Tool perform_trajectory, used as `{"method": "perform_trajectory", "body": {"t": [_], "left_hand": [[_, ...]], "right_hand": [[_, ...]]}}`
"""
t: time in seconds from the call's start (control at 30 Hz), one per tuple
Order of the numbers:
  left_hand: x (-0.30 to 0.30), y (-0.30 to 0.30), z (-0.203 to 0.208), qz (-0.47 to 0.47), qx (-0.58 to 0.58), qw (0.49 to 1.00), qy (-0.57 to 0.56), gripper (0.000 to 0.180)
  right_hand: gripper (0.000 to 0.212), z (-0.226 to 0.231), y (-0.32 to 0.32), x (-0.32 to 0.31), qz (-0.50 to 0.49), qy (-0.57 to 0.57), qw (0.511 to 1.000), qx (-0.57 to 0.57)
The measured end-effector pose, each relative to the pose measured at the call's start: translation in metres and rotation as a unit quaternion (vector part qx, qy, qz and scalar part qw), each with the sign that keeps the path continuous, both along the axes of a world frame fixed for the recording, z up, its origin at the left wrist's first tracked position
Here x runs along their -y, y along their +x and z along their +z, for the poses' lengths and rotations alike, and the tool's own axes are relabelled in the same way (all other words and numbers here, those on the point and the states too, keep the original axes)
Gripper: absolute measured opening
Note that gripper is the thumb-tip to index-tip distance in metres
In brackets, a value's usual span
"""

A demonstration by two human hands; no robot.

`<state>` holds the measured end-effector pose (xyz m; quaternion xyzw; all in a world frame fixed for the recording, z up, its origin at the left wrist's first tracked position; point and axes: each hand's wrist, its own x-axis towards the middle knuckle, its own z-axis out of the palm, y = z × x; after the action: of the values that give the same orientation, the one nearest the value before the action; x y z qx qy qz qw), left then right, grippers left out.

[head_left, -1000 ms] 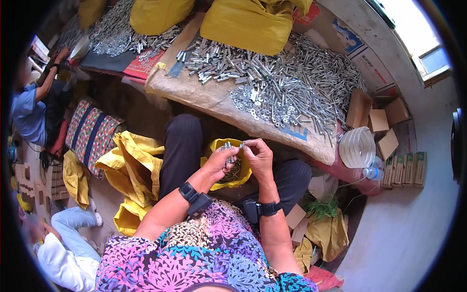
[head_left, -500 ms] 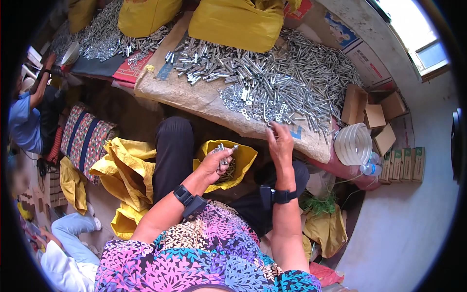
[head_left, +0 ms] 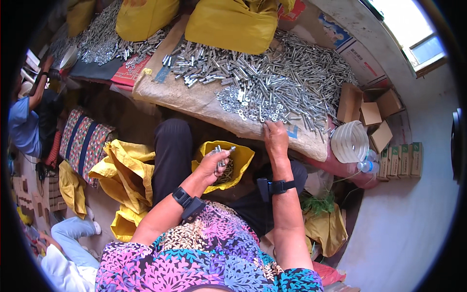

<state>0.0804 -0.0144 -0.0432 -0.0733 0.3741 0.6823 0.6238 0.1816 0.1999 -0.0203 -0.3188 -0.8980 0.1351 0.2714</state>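
My left hand is closed around a few silver metal anchor bolts, whose ends poke out past the thumb. It hovers over an open yellow sack between my knees, with more metal pieces inside. At the front edge of the covered table, my right hand has its fingertips pinched together beside a spread of small washers. What lies between those fingertips is too small to make out. Behind the washers spreads a large heap of silver anchor bolts.
A full yellow sack stands on the table's far side. To the right are open cardboard boxes, a translucent plastic tub, a bottle and small green-brown boxes. Yellow sacks lie at left; a person in blue sits beyond.
My right hand has come down slightly onto the washers at the table edge, its fingers drawing together. The left hand still holds the bolts and has barely moved.
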Motion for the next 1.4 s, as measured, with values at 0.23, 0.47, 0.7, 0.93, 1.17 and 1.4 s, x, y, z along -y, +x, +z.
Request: {"method": "perform_trajectory", "body": {"t": [0.23,0.47,0.7,0.93,1.17,1.4], "left_hand": [[0.003,0.005,0.006,0.005,-0.026,0.999,-0.019,0.014],[0.009,0.008,0.004,0.026,-0.040,0.998,-0.038,0.018],[0.009,0.011,0.002,0.027,-0.041,0.998,-0.034,0.014],[0.011,0.010,0.002,-0.009,-0.047,0.999,-0.019,0.014],[0.013,0.009,0.001,-0.019,-0.039,0.999,-0.004,0.012],[0.015,0.007,0.004,-0.015,-0.044,0.999,-0.004,0.012]], "right_hand": [[0.013,0.007,-0.002,0.004,-0.005,-0.007,1.000,-0.012],[0.007,0.015,-0.005,0.034,0.016,-0.058,0.994,-0.092],[0.017,0.027,0.002,0.096,0.192,-0.314,0.922,-0.117],[0.017,0.037,0.012,0.099,0.235,-0.234,0.939,-0.094],[0.014,0.046,0.015,0.107,0.204,-0.203,0.956,-0.061],[0.016,0.047,0.010,0.116,0.199,-0.241,0.942,-0.122]]}}
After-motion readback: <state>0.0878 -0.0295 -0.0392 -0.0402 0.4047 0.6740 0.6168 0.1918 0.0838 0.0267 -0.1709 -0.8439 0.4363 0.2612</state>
